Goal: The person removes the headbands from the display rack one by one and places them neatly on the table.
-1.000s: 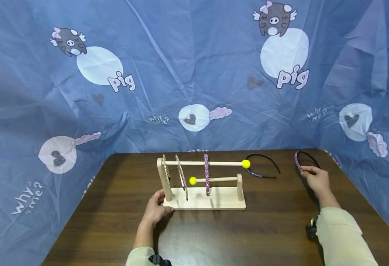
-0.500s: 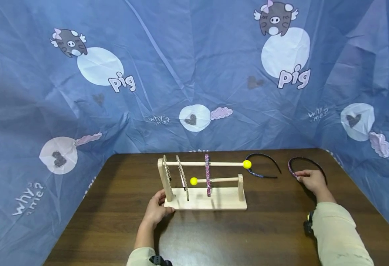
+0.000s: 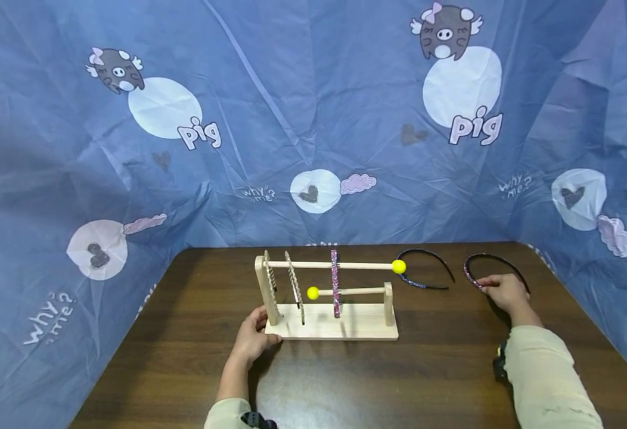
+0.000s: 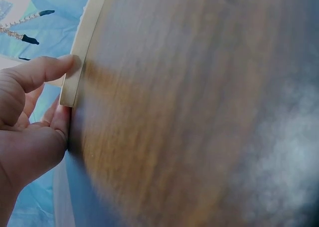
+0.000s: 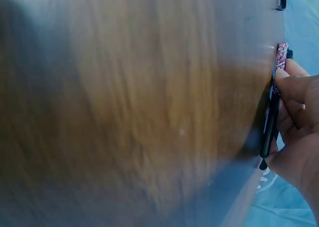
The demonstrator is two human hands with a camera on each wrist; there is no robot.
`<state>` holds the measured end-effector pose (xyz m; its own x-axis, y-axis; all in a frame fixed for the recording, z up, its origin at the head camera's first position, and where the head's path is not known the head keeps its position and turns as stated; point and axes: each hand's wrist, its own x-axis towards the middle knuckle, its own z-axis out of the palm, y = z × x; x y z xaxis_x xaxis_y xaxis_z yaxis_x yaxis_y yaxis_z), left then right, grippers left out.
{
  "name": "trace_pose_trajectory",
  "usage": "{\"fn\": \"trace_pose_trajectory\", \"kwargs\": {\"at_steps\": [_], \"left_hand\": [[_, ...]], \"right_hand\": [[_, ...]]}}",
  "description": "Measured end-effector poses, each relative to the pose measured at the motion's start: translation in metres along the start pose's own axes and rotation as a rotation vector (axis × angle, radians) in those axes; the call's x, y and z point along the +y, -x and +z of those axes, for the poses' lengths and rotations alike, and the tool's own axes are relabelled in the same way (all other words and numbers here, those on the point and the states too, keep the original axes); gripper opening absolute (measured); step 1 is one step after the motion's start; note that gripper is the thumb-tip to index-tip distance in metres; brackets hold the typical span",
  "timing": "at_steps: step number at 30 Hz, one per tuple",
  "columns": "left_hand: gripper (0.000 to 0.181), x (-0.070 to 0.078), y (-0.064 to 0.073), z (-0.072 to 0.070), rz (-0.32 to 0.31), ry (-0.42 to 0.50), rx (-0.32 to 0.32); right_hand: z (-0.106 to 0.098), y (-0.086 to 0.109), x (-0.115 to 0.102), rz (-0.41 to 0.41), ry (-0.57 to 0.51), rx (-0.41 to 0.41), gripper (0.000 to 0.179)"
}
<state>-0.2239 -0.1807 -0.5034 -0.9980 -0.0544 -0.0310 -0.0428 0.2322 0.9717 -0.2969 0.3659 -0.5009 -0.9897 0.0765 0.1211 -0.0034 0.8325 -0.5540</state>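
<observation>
My left hand [image 3: 251, 338] grips the left end of a light wooden stand [image 3: 319, 326]; in the left wrist view the thumb lies on the pale base edge [image 4: 90, 30], the other fingers at its end. Two braided beige headbands [image 3: 293, 280] and a pink glitter headband [image 3: 335, 280] hang on the stand's upper rod [image 3: 367, 266]. Off to the right, my right hand [image 3: 509, 295] pinches a black headband with pink glitter [image 3: 466, 271] by its near side. That headband lies close along the tabletop, and its black end [image 5: 269, 127] shows beside the fingers in the right wrist view.
A dark blue glitter headband [image 3: 447, 265] lies behind the stand's right end. Yellow balls cap the upper rod [image 3: 399, 266] and the lower rod [image 3: 313, 293]. The brown table [image 3: 378, 387] ends at a blue printed cloth [image 3: 249, 149] at the back and sides.
My right hand has moved slightly left, and its headband has turned from tilted up to nearly flat at the table. The left hand and the stand stay in place.
</observation>
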Motion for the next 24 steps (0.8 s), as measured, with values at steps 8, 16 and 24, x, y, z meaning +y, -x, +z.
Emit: {"fn": "trace_pose_trajectory", "kwargs": {"at_steps": [8,16,24], "left_hand": [[0.075,-0.003,0.003,0.003,0.013,0.015,-0.014],[0.075,-0.005,0.002,0.004,0.028,0.018,-0.017],[0.074,-0.005,-0.001,0.001,0.034,0.028,-0.006]], "right_hand": [[-0.010,0.015,0.001,-0.026,-0.109,0.078,0.028],[-0.020,0.042,-0.011,-0.037,-0.309,0.214,0.034],[-0.012,0.055,-0.038,-0.043,-0.431,0.271,0.036]]}}
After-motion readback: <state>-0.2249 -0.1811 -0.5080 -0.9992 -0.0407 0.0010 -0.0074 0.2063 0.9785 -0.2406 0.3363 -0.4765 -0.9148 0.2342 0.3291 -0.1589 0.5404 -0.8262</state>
